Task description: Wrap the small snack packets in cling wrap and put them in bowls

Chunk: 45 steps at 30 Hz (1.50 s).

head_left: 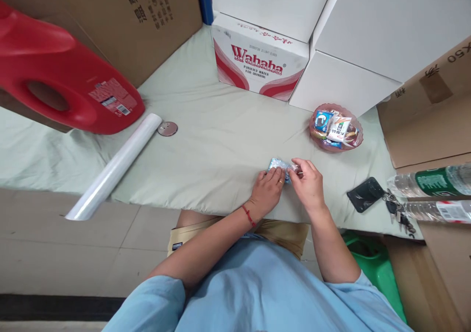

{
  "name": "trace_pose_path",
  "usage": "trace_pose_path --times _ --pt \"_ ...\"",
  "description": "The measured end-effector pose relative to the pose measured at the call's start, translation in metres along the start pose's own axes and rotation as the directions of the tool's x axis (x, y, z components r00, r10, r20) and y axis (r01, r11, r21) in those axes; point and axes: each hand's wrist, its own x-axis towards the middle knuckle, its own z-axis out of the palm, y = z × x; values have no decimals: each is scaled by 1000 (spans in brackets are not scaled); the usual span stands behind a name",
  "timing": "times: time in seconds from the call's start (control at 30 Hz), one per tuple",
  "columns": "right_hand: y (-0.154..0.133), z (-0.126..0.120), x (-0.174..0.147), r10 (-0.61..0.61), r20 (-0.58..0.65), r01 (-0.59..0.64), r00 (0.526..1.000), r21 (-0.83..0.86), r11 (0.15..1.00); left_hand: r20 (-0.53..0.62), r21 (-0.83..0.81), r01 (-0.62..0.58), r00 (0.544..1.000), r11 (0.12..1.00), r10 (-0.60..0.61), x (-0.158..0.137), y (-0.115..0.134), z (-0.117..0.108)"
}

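Observation:
A small blue, shiny packet (276, 164) with clear plastic film lies on the cloth-covered table near its front edge. My left hand (268, 190) rests over its near side, fingers together and pressing it against the cloth. At the packet's right end, my right hand (309, 184) pinches the crinkled clear film between thumb and fingers. The fingers partly cover the packet, so its exact kind cannot be made out.
On the right are a pink bowl (358, 143) of wrapped snacks, a black case (365, 194), keys (395, 207) and plastic bottles (436, 183). Leftward lie a film roll (116, 167), a round metal disc (168, 128) and a red jug (125, 94). A Wahaba carton (259, 62) stands behind.

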Motion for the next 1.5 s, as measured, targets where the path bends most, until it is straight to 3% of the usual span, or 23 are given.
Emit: trace_pose_path --times 0.2,0.33,0.4,0.47,0.5,0.63,0.7,0.8,0.9,1.0,1.1,1.27,1.37,1.43,1.5 --pt "-4 22 8 -101 233 117 967 -59 991 -44 -192 36 998 981 -46 4 -6 4" --pt "12 24 7 -53 329 36 943 57 998 -98 -446 75 986 892 -132 2 -19 5" --pt "20 23 4 -26 367 -4 930 80 997 -178 -542 106 955 834 -237 1 -24 5" --pt "24 23 2 -17 390 -16 920 81 997 -247 -575 97 926 813 -285 0 -25 4" --pt "25 24 1 -18 394 -17 919 85 996 -256 -566 65 934 822 -250 0 -23 2" --pt "27 21 6 21 390 -92 921 165 982 -91 -450 -22 996 893 -21 2 -13 -9" --pt "27 11 10 87 408 -214 909 276 937 12 -375 20 1000 927 -17 2 -10 -15" --pt "32 -16 15 209 449 -413 869 426 805 128 -282 18 992 959 19 0 -9 -20" --pt "44 -48 11 329 373 -481 868 464 744 196 -227 6 980 974 39 -2 -10 -19" --pt "60 -64 -3 319 228 -388 920 416 822 213 -186 10 977 983 31 -2 -9 -17" --pt "70 -54 -18 142 228 -199 963 248 948 206 -156 -16 977 988 48 -1 -8 -16" --pt "66 -20 -16 -151 363 88 920 183 979 175 -182 12 984 983 20 0 -10 -14" --pt "55 -14 -4 -191 366 96 911 262 960 98 -256 96 992 962 -73 0 -17 -16" --pt "48 -13 2 -147 382 23 912 310 950 45 -372 154 988 915 -149 0 -21 -20" --pt "40 -11 4 -60 393 -101 918 377 921 80 -593 218 974 775 -213 -1 -22 -26"
